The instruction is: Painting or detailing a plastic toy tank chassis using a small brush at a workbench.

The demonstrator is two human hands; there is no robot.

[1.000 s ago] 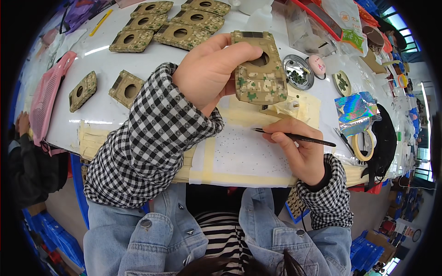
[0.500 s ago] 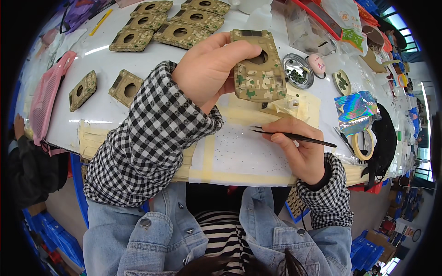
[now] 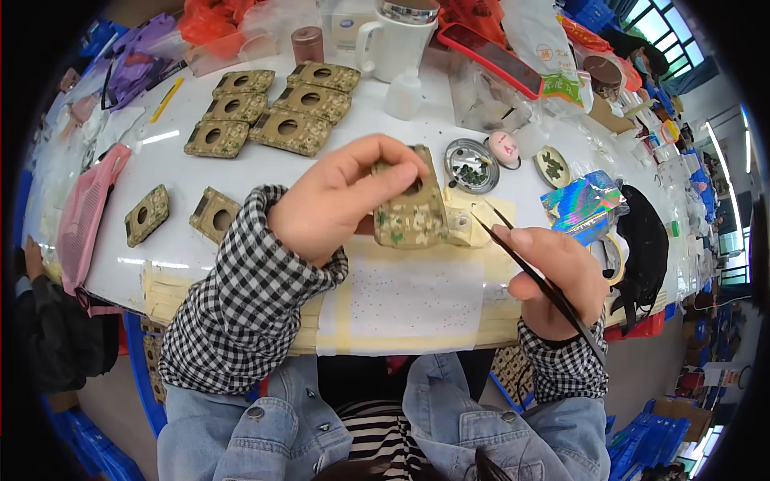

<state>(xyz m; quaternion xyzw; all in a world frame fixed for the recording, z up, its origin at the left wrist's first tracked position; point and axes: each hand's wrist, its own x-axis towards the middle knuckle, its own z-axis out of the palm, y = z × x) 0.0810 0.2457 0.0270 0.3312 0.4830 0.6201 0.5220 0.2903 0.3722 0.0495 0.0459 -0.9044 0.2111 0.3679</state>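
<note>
Holding camouflage case (image 3: 413,210), tweezers (image 3: 539,278)

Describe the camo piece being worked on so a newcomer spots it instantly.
Start at the white table and find the left hand raised above the taped paper sheet. It pinches a camouflage-patterned block with a round hole. Unlike the matching blocks lying flat, it is held in the air, near the tweezers.

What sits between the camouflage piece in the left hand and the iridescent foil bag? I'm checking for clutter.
In the head view, the tweezers' tips and the right hand's thumb lie between the camouflage piece and foil bag, over yellowish paper.
</note>
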